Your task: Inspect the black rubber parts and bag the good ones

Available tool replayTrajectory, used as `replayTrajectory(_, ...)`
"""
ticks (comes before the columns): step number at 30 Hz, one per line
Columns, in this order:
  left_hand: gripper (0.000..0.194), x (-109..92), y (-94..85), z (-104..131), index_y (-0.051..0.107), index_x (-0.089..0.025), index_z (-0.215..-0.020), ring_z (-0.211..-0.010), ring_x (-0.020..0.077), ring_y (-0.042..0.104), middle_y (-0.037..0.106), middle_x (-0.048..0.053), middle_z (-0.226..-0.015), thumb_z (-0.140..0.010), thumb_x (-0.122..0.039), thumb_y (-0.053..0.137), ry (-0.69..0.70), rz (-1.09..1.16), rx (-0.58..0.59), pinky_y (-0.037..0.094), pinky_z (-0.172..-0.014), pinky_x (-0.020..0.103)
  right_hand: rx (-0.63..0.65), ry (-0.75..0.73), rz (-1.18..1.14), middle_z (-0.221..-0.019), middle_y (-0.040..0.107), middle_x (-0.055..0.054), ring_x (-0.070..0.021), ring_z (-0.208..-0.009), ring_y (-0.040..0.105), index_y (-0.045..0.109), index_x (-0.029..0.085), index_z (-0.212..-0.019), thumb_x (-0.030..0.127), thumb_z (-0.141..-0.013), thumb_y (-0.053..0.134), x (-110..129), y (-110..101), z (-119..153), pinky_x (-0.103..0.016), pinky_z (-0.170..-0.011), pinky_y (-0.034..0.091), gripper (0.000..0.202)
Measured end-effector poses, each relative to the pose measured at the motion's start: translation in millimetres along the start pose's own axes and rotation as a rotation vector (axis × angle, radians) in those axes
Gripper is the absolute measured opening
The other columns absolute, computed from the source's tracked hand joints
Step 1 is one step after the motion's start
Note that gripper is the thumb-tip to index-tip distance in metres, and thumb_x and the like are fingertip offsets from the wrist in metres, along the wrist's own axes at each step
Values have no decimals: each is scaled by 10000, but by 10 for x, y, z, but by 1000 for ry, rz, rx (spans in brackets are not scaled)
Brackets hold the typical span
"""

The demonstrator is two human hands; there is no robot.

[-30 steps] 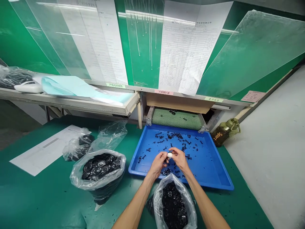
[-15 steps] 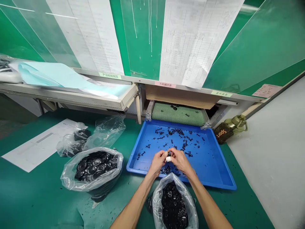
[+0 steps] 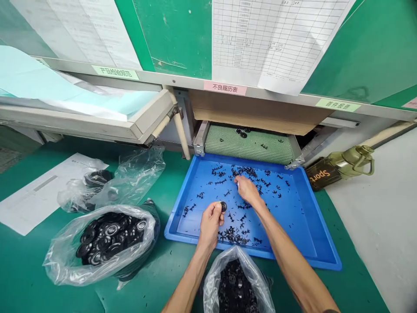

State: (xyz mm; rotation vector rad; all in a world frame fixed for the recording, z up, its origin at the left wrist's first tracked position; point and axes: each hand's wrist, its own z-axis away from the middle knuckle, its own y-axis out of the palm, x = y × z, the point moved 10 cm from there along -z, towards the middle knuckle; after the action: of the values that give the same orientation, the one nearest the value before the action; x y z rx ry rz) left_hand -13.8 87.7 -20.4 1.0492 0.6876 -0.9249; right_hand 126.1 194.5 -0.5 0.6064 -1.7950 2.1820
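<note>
Moved apart, left hand (image 3: 210,221) pinching black disc (image 3: 223,206), right hand (image 3: 246,190) over blue tray (image 3: 302,228), grip unclear

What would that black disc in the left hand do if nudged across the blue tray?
The black disc might roll if it landed on edge, given its round outline. It is probably light: a pinch of the left hand holds it. Pushed flat, it could snag on the black bits littering the blue tray.
</note>
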Motion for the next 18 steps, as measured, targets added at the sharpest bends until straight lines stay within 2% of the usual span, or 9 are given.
replayTrajectory(3, 415, 2, 19, 20, 630, -146, -994, -523, 69, 441, 491, -29, -615, -685, -408, 722, -70, 166, 29, 310, -417, 167, -73, 105, 87, -1179, 541, -160, -229, -935, 588, 516, 154, -1201, 150, -869, 408, -231, -101, -343, -294, -741, 413, 349)
replayTrajectory(6, 326, 22, -6, 5, 638, -138, -901, -544, 65, 504, 543, -4, -700, -683, -357, 739, -137, 328, 19, 337, -393, 144, -99, 142, 120, -1164, 544, -139, -221, -937, 588, 540, 163, -1182, 185, -860, 452, -297, -72, -493, -276, -733, 414, 334)
replayTrajectory(9, 216, 63, -51, -40, 612, -135, -767, -607, 94, 583, 594, 26, -765, -693, -294, 738, -186, 433, -9, 388, -391, 135, -113, 96, 120, -1120, 567, -128, -205, -914, 590, 569, 158, -1149, 147, -864, 414, -227, -54, -452, -260, -726, 408, 324)
replayTrajectory(12, 160, 106, -63, -76, 622, -126, -792, -682, 114, 623, 632, 57, -826, -690, -179, 733, -219, 447, -27, 438, -430, 130, -109, -12, 105, -981, 621, -102, -187, -850, 590, 596, 157, -1110, 121, -874, 377, -36, -105, -237, -243, -712, 404, 324)
replayTrajectory(14, 200, 133, -30, -82, 634, -121, -862, -656, 100, 614, 632, 56, -817, -692, -165, 729, -237, 389, -13, 419, -414, 123, -104, -112, 89, -933, 634, -74, -163, -805, 584, 590, 186, -1132, 119, -890, 351, 172, -150, 6, -227, -702, 407, 346)
replayTrajectory(18, 311, 138, 76, -58, 600, -135, -857, -528, 60, 540, 579, 6, -703, -705, -378, 720, -223, 220, 54, 290, -339, 115, -104, -303, 84, -987, 608, -55, -142, -789, 566, 544, 227, -1206, 88, -874, 343, 616, -129, 628, -225, -707, 430, 412)
